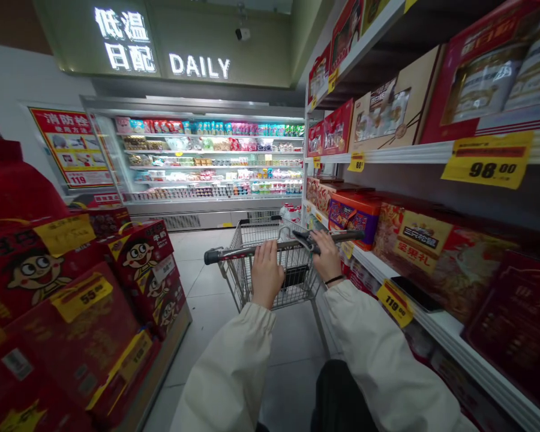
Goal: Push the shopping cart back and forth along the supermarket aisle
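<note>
A metal wire shopping cart [239,282] stands in front of me, with its handle [234,253] running across at a slant. My left hand [267,273] is closed over the middle of this bar, back of the hand facing up. Farther right, my right hand [327,252] also grips the bar, beside a dark piece [305,240] fixed to it. The undersides of both hands' fingers are hidden. A dark panel [296,276] shows inside the cart, below the handle. Pale sleeves cover both forearms, and a dark band circles the right wrist.
Close on the right, shelves [414,153] hold gift boxes; a dark flat object [416,294] lies on the shelf edge. Red milk cartons [148,264] are stacked at left on a low platform. A refrigerated display case [207,207] spans the far end beyond the tiled floor [202,300].
</note>
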`<state>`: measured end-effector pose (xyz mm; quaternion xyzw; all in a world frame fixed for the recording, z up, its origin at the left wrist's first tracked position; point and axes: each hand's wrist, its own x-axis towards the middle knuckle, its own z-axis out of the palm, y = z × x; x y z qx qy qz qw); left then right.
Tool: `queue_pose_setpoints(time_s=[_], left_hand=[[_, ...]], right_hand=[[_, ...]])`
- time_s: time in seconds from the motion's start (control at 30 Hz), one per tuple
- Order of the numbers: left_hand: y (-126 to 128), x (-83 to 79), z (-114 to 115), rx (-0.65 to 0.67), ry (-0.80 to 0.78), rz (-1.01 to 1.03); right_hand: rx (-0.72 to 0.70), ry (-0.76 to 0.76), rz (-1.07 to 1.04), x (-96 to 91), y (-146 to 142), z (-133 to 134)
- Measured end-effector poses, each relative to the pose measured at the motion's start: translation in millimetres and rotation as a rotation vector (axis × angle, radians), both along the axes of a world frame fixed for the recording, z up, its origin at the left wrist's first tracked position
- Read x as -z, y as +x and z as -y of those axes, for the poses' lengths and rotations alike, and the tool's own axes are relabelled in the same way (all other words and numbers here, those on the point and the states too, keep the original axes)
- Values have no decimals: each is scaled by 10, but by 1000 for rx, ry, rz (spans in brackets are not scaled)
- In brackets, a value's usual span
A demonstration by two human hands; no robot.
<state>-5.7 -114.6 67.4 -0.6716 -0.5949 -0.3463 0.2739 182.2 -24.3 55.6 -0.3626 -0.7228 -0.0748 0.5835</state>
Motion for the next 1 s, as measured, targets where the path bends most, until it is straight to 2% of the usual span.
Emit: queue_pose_setpoints(time_s=[0.07, 0.13, 0.3, 0.4, 0.53, 0.7, 0.87, 1.0], left_hand=[[-47, -13, 11, 8, -4, -9], [-115, -23, 30, 16, -9, -18], [-251, -10, 60, 34, -16, -14], [-291, -18, 87, 44, -21, 6], [-334, -65, 154, 56, -34, 61], [-382, -88, 260, 59, -33, 103], [-386, -154, 425, 22, -32, 29], [-404, -231, 516, -27, -79, -71]], right_hand=[[-69, 26, 98, 9, 11, 19], [-70, 43, 113, 43, 183, -18], [127, 37, -44, 195, 765, -206], [145, 18, -57, 221, 822, -153], [39, 21, 32, 84, 563, 115], [-115, 90, 136, -139, 31, 402], [-292, 160, 137, -93, -518, 540], [-354, 79, 112, -48, -722, 604]])
